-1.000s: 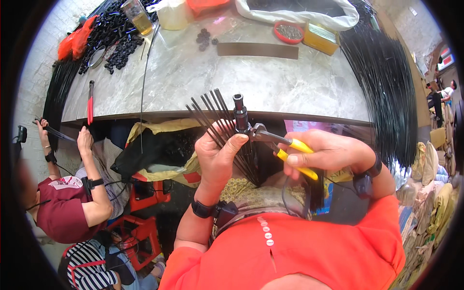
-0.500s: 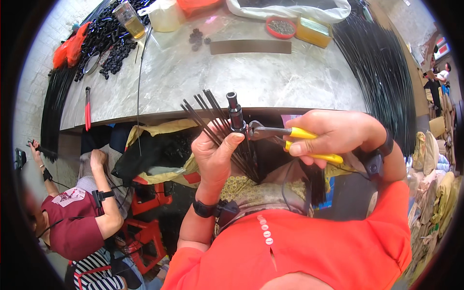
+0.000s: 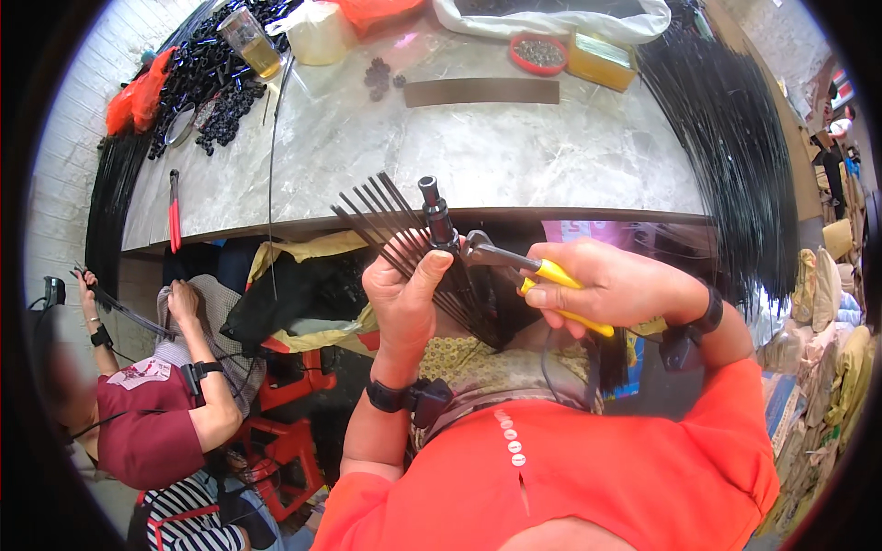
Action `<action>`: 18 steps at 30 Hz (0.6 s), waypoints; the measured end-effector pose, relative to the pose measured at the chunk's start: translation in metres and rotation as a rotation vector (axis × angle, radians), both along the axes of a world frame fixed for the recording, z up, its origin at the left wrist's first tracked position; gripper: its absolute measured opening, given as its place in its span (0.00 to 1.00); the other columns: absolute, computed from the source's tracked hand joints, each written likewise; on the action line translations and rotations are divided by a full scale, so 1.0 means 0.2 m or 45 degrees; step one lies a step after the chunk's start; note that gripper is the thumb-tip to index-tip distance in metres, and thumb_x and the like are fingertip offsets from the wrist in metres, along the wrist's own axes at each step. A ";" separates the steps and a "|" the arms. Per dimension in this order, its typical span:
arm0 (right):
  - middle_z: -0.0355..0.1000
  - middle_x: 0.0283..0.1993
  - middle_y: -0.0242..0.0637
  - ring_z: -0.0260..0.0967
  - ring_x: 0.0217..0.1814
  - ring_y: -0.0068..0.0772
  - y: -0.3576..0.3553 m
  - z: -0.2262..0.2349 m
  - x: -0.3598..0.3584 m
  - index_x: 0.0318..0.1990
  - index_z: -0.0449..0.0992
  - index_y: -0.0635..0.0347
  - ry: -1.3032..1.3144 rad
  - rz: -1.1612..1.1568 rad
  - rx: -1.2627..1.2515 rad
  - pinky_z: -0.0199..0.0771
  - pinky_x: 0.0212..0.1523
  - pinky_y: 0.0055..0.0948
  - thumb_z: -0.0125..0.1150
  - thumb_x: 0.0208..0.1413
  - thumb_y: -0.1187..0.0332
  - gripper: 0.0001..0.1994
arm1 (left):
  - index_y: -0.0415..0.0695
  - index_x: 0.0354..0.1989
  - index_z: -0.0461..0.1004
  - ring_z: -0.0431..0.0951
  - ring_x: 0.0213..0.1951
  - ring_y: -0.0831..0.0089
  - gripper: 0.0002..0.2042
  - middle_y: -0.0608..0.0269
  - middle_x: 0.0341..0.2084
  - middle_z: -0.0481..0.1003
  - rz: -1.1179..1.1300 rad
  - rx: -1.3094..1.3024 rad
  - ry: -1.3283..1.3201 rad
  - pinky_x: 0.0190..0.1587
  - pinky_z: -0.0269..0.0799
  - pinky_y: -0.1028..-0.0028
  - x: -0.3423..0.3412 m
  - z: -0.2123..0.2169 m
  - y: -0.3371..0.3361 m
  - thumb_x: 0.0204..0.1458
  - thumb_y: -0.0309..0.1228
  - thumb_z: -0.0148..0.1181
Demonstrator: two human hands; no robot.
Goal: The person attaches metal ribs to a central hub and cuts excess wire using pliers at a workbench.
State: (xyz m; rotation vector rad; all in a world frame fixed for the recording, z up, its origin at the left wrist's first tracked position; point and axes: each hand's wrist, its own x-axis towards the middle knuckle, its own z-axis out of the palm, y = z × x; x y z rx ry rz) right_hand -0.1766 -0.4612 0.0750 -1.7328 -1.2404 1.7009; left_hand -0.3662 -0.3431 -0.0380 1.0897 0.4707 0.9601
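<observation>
- Currently, a black stepped fitting [image 3: 435,213] is leaning slightly left in the left hand [image 3: 401,289], before the desk [image 3: 322,151]
- That hand's grip is pinching it alongside black rods [image 3: 369,231]
- The right hand's grip [image 3: 597,286] is clasping yellow-handled pliers [image 3: 514,260], their head sitting just beside the fitting's base
- Seemingly, plier work is occupying this step; the next move is probably calling for a steady left hold
</observation>
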 end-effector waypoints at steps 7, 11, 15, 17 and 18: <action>0.71 0.26 0.33 0.71 0.22 0.23 -0.01 0.03 0.02 0.39 0.68 0.63 -0.019 -0.012 0.002 0.73 0.21 0.26 0.51 0.67 0.62 0.12 | 0.33 0.42 0.77 0.81 0.33 0.69 0.08 0.57 0.33 0.80 -0.019 0.059 0.002 0.39 0.80 0.69 0.01 -0.03 -0.01 0.56 0.23 0.63; 0.71 0.26 0.33 0.71 0.22 0.23 -0.01 0.04 0.01 0.39 0.68 0.64 -0.029 0.011 -0.011 0.74 0.22 0.26 0.51 0.67 0.62 0.12 | 0.33 0.40 0.76 0.81 0.33 0.70 0.07 0.56 0.32 0.80 0.035 0.026 -0.015 0.39 0.80 0.70 0.02 -0.02 -0.03 0.56 0.23 0.63; 0.71 0.26 0.33 0.72 0.22 0.23 0.01 0.07 -0.01 0.39 0.68 0.64 -0.026 0.007 -0.044 0.74 0.22 0.27 0.51 0.67 0.62 0.12 | 0.33 0.41 0.76 0.80 0.33 0.71 0.07 0.57 0.32 0.80 0.099 0.055 0.026 0.39 0.80 0.70 0.02 -0.02 -0.05 0.55 0.22 0.64; 0.71 0.26 0.33 0.72 0.23 0.23 0.01 0.07 -0.01 0.39 0.68 0.64 0.001 -0.002 -0.059 0.75 0.22 0.27 0.51 0.67 0.62 0.12 | 0.33 0.41 0.75 0.79 0.34 0.74 0.08 0.59 0.33 0.79 0.122 0.047 0.025 0.40 0.78 0.72 0.01 -0.02 -0.05 0.54 0.20 0.63; 0.71 0.27 0.33 0.73 0.23 0.24 -0.01 0.08 0.00 0.39 0.68 0.64 0.001 -0.023 -0.068 0.75 0.22 0.27 0.51 0.67 0.63 0.12 | 0.32 0.41 0.75 0.78 0.35 0.76 0.08 0.60 0.34 0.79 0.114 0.016 -0.008 0.40 0.76 0.75 0.04 -0.02 -0.06 0.54 0.18 0.63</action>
